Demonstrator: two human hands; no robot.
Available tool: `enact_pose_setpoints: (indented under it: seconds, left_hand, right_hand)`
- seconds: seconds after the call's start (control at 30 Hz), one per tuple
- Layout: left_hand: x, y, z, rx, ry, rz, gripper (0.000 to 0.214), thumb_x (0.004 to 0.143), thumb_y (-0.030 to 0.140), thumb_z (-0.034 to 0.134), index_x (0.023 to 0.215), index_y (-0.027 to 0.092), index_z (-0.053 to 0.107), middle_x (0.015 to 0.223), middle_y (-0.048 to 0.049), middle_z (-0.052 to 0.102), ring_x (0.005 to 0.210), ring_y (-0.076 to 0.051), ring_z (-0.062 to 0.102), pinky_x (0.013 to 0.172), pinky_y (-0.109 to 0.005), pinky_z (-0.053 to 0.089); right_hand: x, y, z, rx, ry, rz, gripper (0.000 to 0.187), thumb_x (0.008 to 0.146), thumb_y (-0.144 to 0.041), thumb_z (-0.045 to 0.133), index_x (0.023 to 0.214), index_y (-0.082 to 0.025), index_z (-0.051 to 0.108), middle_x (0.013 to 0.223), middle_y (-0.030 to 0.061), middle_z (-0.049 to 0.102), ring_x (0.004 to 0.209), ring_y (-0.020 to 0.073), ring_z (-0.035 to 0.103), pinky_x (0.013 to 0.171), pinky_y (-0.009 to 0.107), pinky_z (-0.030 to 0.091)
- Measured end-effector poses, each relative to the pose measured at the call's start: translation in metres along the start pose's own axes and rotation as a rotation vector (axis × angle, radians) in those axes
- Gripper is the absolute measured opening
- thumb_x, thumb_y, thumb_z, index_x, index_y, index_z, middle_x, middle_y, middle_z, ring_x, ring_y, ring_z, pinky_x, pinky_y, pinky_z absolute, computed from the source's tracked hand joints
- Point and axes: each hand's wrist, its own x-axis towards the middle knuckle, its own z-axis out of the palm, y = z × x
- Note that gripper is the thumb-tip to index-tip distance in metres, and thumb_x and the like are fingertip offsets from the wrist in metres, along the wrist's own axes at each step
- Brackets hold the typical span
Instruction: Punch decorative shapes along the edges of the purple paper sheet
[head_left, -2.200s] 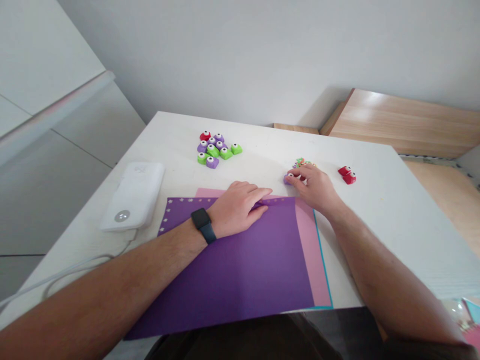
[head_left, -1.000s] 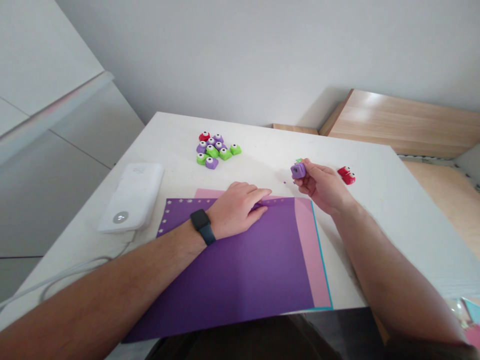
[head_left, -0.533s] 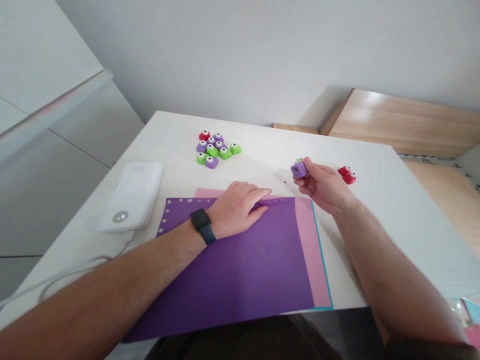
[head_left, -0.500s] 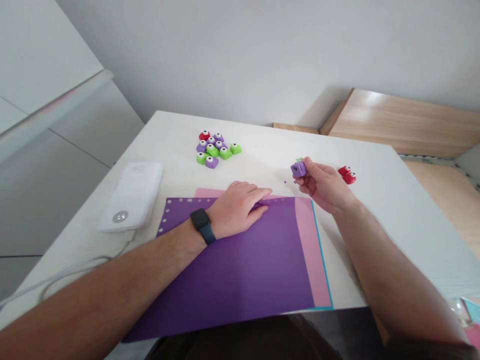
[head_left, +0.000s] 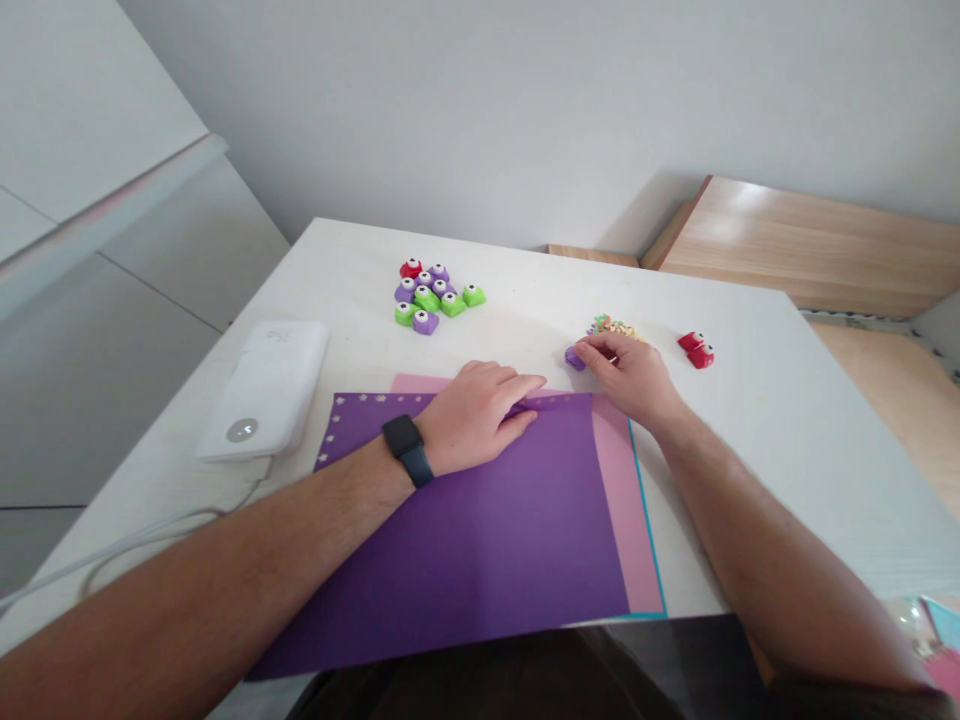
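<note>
My left hand [head_left: 480, 415] lies flat on the upper part of a purple sheet of paper [head_left: 480, 540], fingers stretched to the right. Small star-like holes [head_left: 362, 398] run along the sheet's top and left edges. Just beyond its top right corner, my right hand [head_left: 626, 375] grips a purple craft punch [head_left: 575, 358] low at the table. Behind the fingers sits a small heap of colourful paper cut-outs [head_left: 616, 328], partly hidden by the hand. Pink paper [head_left: 634, 560] shows from under the purple sheet.
Several red, purple and green craft punches [head_left: 427, 298] stand grouped at the back left. Two red punches [head_left: 697, 350] lie right of my right hand. A white power bank [head_left: 266, 390] with a cable [head_left: 172, 525] rests on the left of the white table [head_left: 757, 450].
My right hand has turned over and lowered the purple punch to the left, down to the table, uncovering the heap of cut-outs. My left hand has stayed in place on the paper.
</note>
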Motion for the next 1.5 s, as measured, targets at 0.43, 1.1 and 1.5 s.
enact_pose_setpoints:
  seconds: [0.43,1.1,1.5]
  left_hand:
    - [0.000,0.000,-0.001,-0.001,-0.004,-0.005,0.033,0.098,0.031,0.059,0.128,0.018,0.062,0.102,-0.0077,0.068,0.098,-0.024,0.062,0.091,-0.040,0.047]
    - [0.000,0.000,0.000,-0.005,0.010,0.000,0.033,0.098,0.031,0.059,0.128,0.019,0.062,0.102,-0.0083,0.069,0.097,-0.024,0.063,0.089,-0.041,0.047]
    - [0.000,0.001,-0.001,0.001,-0.005,0.002,0.034,0.098,0.031,0.058,0.129,0.018,0.061,0.103,-0.0082,0.069,0.097,-0.024,0.062,0.090,-0.041,0.047]
  right_hand:
    - [-0.007,-0.023,-0.010,0.949,-0.232,0.233,0.033,0.094,-0.051,0.066,0.085,-0.019,0.068,0.075,0.0020,0.060,0.059,0.0109,0.044,0.047,0.024,0.027]
    - [-0.012,-0.033,-0.013,0.866,-0.316,0.269,0.040,0.095,-0.059,0.055,0.086,-0.021,0.064,0.073,0.0028,0.057,0.058,0.0142,0.042,0.048,0.027,0.025]
    - [-0.013,-0.032,-0.013,0.885,-0.320,0.245,0.040,0.096,-0.058,0.057,0.088,-0.020,0.067,0.073,0.0030,0.060,0.056,0.0129,0.044,0.046,0.026,0.026]
